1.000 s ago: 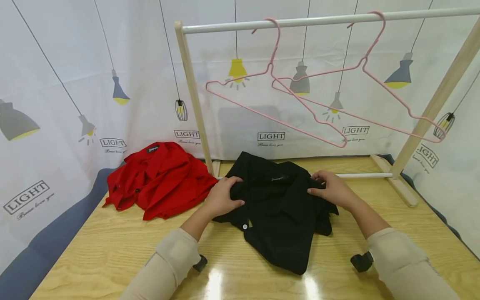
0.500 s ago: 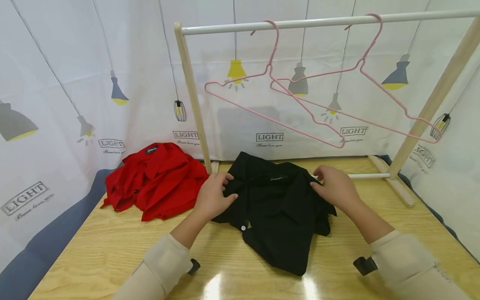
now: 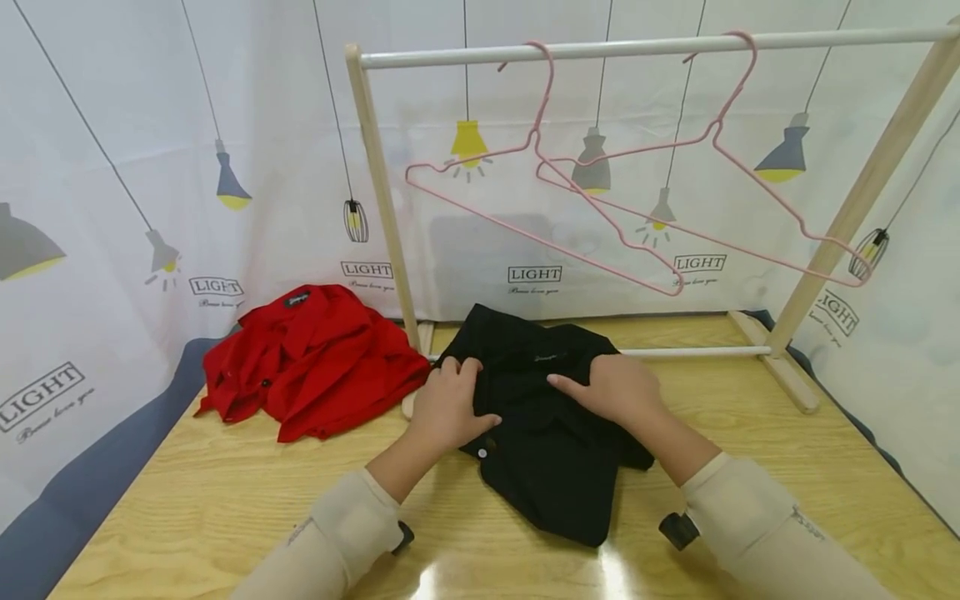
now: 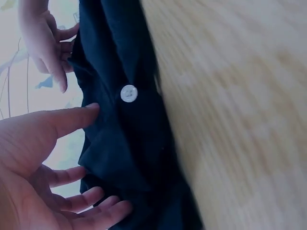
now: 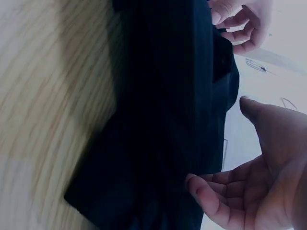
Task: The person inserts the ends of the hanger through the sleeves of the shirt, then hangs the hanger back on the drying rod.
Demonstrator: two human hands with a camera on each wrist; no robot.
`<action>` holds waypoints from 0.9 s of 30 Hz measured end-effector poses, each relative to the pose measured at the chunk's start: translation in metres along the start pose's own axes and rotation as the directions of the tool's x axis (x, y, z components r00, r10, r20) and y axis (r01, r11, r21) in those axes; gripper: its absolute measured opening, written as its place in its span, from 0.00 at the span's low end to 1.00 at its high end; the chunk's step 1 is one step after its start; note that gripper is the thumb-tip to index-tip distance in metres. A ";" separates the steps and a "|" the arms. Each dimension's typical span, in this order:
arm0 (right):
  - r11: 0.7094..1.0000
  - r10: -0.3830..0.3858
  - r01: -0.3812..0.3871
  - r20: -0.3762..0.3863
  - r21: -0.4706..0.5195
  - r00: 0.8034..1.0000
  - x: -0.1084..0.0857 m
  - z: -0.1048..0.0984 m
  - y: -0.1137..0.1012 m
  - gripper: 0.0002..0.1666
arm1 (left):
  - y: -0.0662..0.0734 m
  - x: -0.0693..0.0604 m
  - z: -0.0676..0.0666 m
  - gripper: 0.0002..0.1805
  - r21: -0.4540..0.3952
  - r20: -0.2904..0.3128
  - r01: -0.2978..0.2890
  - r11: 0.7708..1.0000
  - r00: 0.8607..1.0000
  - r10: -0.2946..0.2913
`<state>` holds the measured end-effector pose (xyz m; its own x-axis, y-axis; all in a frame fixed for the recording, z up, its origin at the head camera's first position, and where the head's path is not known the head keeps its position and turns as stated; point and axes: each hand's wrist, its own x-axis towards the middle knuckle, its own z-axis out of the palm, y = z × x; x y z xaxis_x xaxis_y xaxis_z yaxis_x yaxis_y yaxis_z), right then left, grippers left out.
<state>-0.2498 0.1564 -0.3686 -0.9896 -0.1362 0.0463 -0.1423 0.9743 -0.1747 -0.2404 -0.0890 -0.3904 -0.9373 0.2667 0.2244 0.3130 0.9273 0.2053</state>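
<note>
A black shirt [image 3: 551, 475] lies crumpled on the table, its collar label facing up. My left hand [image 3: 446, 408] is over the shirt's left side, thumb and fingers spread apart. In the left wrist view, the fingertips of the left hand [image 4: 62, 167] touch the dark cloth near a white button [image 4: 128, 93]. Over the right side of the collar is my right hand [image 3: 622, 387], its thumb pointing left across the fabric. The right wrist view shows the right hand [image 5: 259, 172] with thumb and fingers wide apart and fingertips against the cloth.
To the left lies a crumpled red shirt [image 3: 322, 358]. Behind stands a rack with a white rail [image 3: 637, 50], bearing a pink hanger [image 3: 535, 137] and a second pink hanger [image 3: 717, 125]. The wooden table [image 3: 225, 517] ends at a printed curtain [image 3: 292, 125].
My right hand has moved left from the shirt's right edge onto the collar area. My left hand went left off the edge, then back right over the cloth. The shirt has barely shifted.
</note>
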 end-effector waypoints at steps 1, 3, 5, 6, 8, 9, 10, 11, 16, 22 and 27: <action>1.000 0.005 -0.005 0.013 -0.002 1.000 0.002 0.001 -0.001 0.40 | 0.000 0.001 0.001 0.41 0.004 0.001 0.004 1.000 1.000 -0.004; 1.000 0.005 -0.005 0.037 0.001 0.999 0.004 0.003 -0.002 0.37 | -0.001 0.002 0.002 0.40 0.001 0.005 0.007 1.000 1.000 -0.007; 1.000 0.002 -0.004 0.063 0.029 0.998 0.007 0.005 -0.001 0.34 | -0.002 0.003 0.002 0.37 -0.011 0.006 0.002 1.000 1.000 -0.002; 0.999 -0.004 0.001 0.072 0.053 0.997 0.007 0.005 0.000 0.32 | -0.003 0.004 0.002 0.36 -0.018 0.008 0.000 1.000 1.000 0.000; 0.994 -0.026 0.017 0.081 0.106 0.996 0.008 0.004 0.005 0.29 | -0.005 0.004 0.000 0.33 -0.032 0.007 0.006 0.999 1.000 -0.006; 0.990 -0.036 0.024 0.088 0.141 0.995 0.008 0.003 0.007 0.27 | -0.005 0.004 -0.001 0.31 -0.033 0.004 0.014 0.999 1.000 -0.013; 0.984 -0.045 0.027 0.096 0.179 0.994 0.008 0.002 0.009 0.25 | -0.006 0.004 -0.002 0.29 -0.032 -0.002 0.023 0.999 1.000 -0.023; 0.976 -0.056 0.033 0.100 0.216 0.993 0.007 0.000 0.012 0.23 | -0.008 0.004 -0.004 0.27 -0.031 -0.011 0.034 0.999 0.999 -0.034; 0.928 -0.102 0.051 0.120 0.369 0.988 0.001 -0.013 0.020 0.18 | -0.014 0.005 -0.013 0.17 -0.032 -0.098 0.067 0.997 0.993 -0.069; 0.937 -0.121 0.110 0.012 0.330 0.993 -0.003 -0.032 0.026 0.28 | -0.024 0.007 -0.030 0.13 -0.072 -0.222 0.076 0.994 0.971 -0.090; 0.966 -0.123 0.147 -0.120 0.215 0.985 -0.006 -0.049 0.036 0.24 | -0.035 0.008 -0.046 0.11 -0.102 -0.343 0.060 0.993 0.935 -0.092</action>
<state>-0.2483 0.2012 -0.3270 -0.9548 -0.2326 0.1849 -0.2872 0.8821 -0.3733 -0.2520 -0.1310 -0.3518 -0.8522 0.0742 0.5179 0.2702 0.9100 0.3143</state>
